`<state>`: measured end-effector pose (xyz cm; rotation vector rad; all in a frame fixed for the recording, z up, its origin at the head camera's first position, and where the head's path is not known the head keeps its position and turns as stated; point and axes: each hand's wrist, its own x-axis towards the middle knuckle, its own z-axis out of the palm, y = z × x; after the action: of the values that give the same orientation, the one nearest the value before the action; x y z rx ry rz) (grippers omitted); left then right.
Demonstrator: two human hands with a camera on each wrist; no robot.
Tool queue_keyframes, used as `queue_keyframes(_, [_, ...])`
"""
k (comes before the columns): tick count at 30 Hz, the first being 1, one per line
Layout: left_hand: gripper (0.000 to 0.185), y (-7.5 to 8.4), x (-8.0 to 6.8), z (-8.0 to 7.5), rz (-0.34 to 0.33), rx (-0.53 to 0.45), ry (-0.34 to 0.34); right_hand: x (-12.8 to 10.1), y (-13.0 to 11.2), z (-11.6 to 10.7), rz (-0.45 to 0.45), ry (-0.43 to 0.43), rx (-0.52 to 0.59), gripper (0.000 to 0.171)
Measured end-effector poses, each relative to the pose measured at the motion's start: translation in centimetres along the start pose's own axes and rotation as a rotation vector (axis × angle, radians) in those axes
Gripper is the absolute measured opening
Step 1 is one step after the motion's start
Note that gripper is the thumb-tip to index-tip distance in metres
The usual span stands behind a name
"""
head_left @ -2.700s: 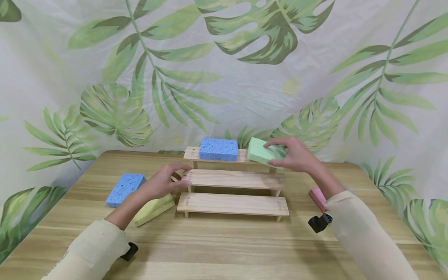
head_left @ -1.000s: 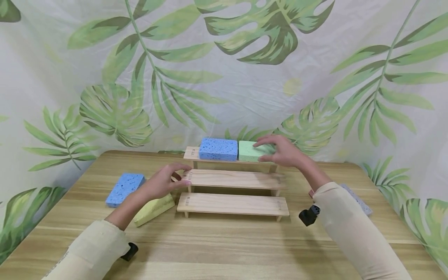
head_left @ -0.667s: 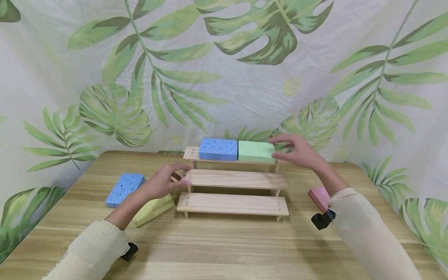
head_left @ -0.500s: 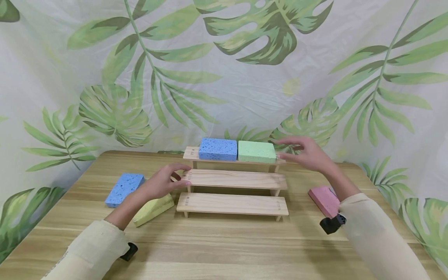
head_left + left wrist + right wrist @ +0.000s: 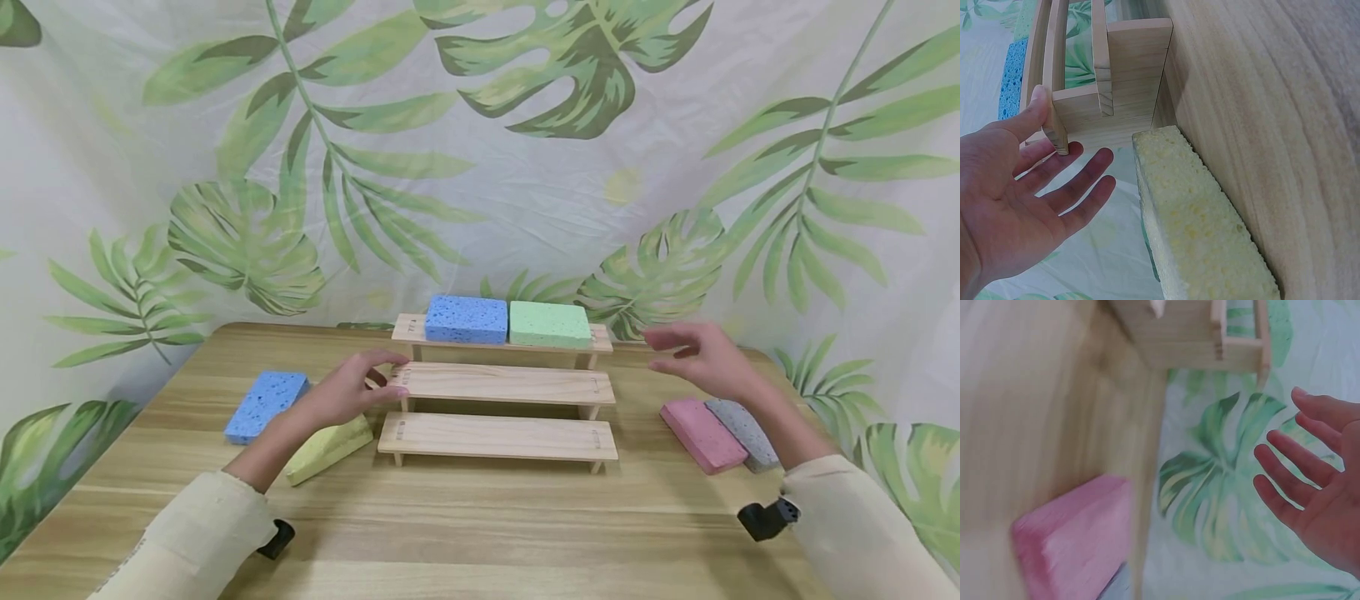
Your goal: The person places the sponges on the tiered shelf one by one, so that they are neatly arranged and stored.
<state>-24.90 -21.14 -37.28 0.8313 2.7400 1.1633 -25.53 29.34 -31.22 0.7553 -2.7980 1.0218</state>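
Observation:
My left hand [image 5: 352,387] pinches the left end of the middle board of a three-step wooden rack [image 5: 495,433], thumb on one face and a fingertip at the other, as the left wrist view shows. On the rack's top step a blue sponge [image 5: 467,319] and a light green sponge [image 5: 550,325] lie side by side. My right hand [image 5: 701,358] is in the air to the right of the rack, fingers loosely bent and holding nothing. Below it on the table are a pink sponge [image 5: 705,435] and a grey sponge [image 5: 742,432], pressed close together.
Left of the rack, a second blue sponge [image 5: 267,407] lies flat on the wooden table [image 5: 480,533]. A yellow sponge [image 5: 330,450] sits between it and the rack, partly behind my left forearm. A leaf-print cloth [image 5: 525,208] hangs behind the table.
My right hand set the green sponge down beside the blue one on the top step, let go and drew back to the right. The left hand stays on the rack.

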Motion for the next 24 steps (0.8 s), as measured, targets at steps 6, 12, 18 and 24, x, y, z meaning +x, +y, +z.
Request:
queue_keyframes(6, [0.05, 0.0, 0.0, 0.0, -0.011, -0.008, -0.005, -2.6, 2.1, 0.1, 0.022, -0.009, -0.031, 0.036])
queue_keyframes(12, [0.051, 0.0, -0.1, -0.1, -0.016, -0.01, -0.007, -4.6, 4.5, 0.4, 0.028, -0.022, -0.066, 0.031])
queue_keyframes(18, [0.051, 0.1, 0.0, -0.2, 0.003, -0.008, -0.024, -6.1, 6.1, 0.8, 0.103, -0.034, -0.104, 0.024])
queue_keyframes(24, [0.053, 0.1, 0.1, -0.8, 0.028, 0.009, -0.071, -7.0, 6.7, 0.9, 0.164, -0.038, -0.154, 0.02])
